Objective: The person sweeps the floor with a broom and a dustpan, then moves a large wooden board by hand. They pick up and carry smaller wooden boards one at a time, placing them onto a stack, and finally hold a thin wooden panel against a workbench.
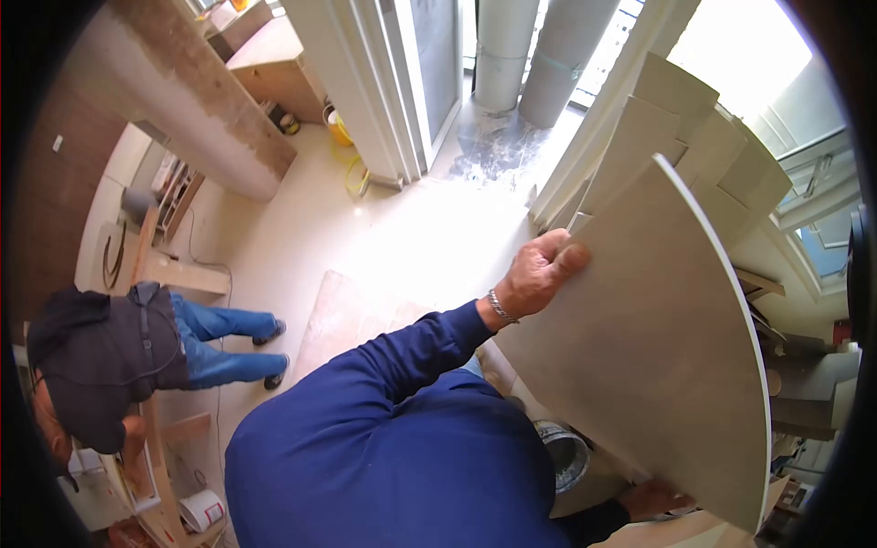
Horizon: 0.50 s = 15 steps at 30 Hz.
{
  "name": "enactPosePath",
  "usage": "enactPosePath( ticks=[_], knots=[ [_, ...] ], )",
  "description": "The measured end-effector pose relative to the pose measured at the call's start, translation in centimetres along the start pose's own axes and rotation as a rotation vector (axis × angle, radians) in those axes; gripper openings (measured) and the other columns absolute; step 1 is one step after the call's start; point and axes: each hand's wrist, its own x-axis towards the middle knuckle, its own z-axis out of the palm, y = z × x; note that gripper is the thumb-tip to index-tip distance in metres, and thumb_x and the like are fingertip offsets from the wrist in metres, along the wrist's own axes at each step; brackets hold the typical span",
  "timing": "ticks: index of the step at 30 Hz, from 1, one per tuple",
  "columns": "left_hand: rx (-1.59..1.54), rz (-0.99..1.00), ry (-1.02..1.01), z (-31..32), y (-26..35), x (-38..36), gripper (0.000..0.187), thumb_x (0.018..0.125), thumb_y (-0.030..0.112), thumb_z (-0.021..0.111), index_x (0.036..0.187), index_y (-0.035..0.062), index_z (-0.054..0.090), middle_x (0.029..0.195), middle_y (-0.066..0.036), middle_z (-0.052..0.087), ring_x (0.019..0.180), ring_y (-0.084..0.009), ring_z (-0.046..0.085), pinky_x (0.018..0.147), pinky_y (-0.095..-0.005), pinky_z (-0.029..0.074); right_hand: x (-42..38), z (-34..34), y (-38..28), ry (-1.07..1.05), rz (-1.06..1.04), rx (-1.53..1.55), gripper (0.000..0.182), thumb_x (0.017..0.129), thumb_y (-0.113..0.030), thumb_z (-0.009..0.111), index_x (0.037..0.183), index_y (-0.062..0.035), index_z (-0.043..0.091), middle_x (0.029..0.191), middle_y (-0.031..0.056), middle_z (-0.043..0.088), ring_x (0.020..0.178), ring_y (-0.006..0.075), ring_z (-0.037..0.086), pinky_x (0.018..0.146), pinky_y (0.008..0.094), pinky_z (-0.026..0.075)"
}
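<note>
A large, thin grey-beige board point(658, 329) with a pale edge stands tilted at my right side. My left hand point(537, 276), with a chain bracelet at the wrist, is closed around its upper left edge, thumb on the near face. Lower down, my right hand point(653, 500) holds the board near its bottom edge; part of that hand is in shadow and some of its fingers are hidden. Just left of the board, a bucket with a splattered inside point(562, 455) stands between it and my body.
Another person point(110, 352) in a dark top and jeans bends over a wooden workbench at left. Stacked boards point(690, 137) lean behind my board. A flat sheet point(352, 310) and a cable point(219, 365) lie on the floor. Ahead are a doorway and large pipes point(502, 55).
</note>
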Motion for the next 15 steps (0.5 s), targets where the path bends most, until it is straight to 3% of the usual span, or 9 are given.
enactPosePath(
  ticks=[2, 5, 6, 7, 9, 12, 14, 15],
  knots=[
    [0.004, -0.074, -0.044, -0.3, 0.5, -1.1, 0.049, 0.081, 0.054, 0.056, 0.076, 0.005, 0.052, 0.066, 0.005, 0.042, 0.064, -0.004, 0.037, 0.054, -0.0226, 0.034, -4.5, 1.2, -2.2, 0.133, -0.424, -1.022, 0.048, 0.085, -0.027, 0.05, 0.119, 0.0044, 0.038, 0.115, 0.0202, 0.046, 0.106, 0.0288, 0.049, 0.087, 0.0376, 0.043],
    [0.026, -0.111, -0.034, 0.0, 1.7, -1.9, 0.051, 0.079, 0.056, 0.056, 0.075, 0.0048, 0.052, 0.064, 0.005, 0.042, 0.062, -0.0042, 0.037, 0.052, -0.0226, 0.034, -3.8, -4.1, -0.6, -0.018, -0.475, -0.832, 0.047, 0.083, -0.023, 0.053, 0.117, 0.0062, 0.037, 0.112, 0.0202, 0.045, 0.102, 0.0297, 0.049, 0.087, 0.0378, 0.043],
    [0.027, -0.112, -0.044, 0.0, 2.1, -1.9, 0.051, 0.079, 0.056, 0.056, 0.075, 0.0048, 0.052, 0.064, 0.005, 0.042, 0.062, -0.0042, 0.037, 0.052, -0.0226, 0.034, -4.3, -5.0, -0.6, -0.025, -0.496, -0.842, 0.04, 0.087, -0.016, 0.048, 0.118, 0.0061, 0.034, 0.112, 0.0199, 0.043, 0.101, 0.0282, 0.05, 0.087, 0.0377, 0.043],
    [-0.01, -0.121, -0.047, -0.1, 2.7, -2.2, 0.051, 0.079, 0.055, 0.056, 0.075, 0.0047, 0.052, 0.064, 0.005, 0.043, 0.062, -0.0041, 0.038, 0.053, -0.0219, 0.035, -5.1, -4.9, -1.1, -0.019, -0.491, -0.848, 0.04, 0.087, -0.016, 0.048, 0.118, 0.0061, 0.034, 0.112, 0.0199, 0.043, 0.101, 0.0282, 0.05, 0.087, 0.0377, 0.043],
    [-0.053, -0.135, -0.031, -0.9, 3.3, -2.7, 0.051, 0.079, 0.055, 0.056, 0.074, 0.0046, 0.053, 0.064, 0.005, 0.044, 0.063, -0.0041, 0.039, 0.053, -0.0213, 0.035, -6.3, -3.8, -2.3, 0.052, -0.292, -0.671, 0.034, 0.09, -0.012, 0.044, 0.118, 0.0045, 0.035, 0.113, 0.0195, 0.043, 0.1, 0.0271, 0.051, 0.088, 0.0388, 0.043],
    [-0.057, -0.129, -0.007, -4.2, 4.2, -2.7, 0.051, 0.079, 0.055, 0.056, 0.075, 0.0043, 0.053, 0.066, 0.004, 0.046, 0.063, -0.0042, 0.041, 0.055, -0.0205, 0.037, -7.6, -2.3, -2.6, -0.026, -0.276, -0.463, 0.03, 0.092, -0.011, 0.041, 0.118, 0.0024, 0.036, 0.113, 0.0168, 0.045, 0.1, 0.0256, 0.051, 0.088, 0.0393, 0.043],
    [0.027, -0.215, -0.104, -7.8, 5.0, -2.6, 0.052, 0.084, 0.05, 0.052, 0.101, 0.0005, 0.057, 0.09, -0.001, 0.059, 0.083, -0.0065, 0.051, 0.073, -0.0214, 0.043, -9.5, 0.8, -2.9, -0.022, -0.322, -0.571, 0.032, 0.092, -0.013, 0.04, 0.12, 0.0019, 0.035, 0.111, 0.0154, 0.047, 0.1, 0.0255, 0.051, 0.09, 0.0403, 0.041],
    [0.022, -0.203, -0.084, -9.4, 5.5, -2.3, 0.052, 0.084, 0.05, 0.052, 0.101, 0.0005, 0.057, 0.09, -0.001, 0.059, 0.083, -0.0065, 0.051, 0.073, -0.0214, 0.043, -10.5, 2.6, -2.9, 0.003, -0.359, -0.683, 0.033, 0.093, -0.014, 0.039, 0.122, 0.0015, 0.034, 0.11, 0.014, 0.049, 0.101, 0.0255, 0.051, 0.092, 0.0414, 0.039]
  ],
)
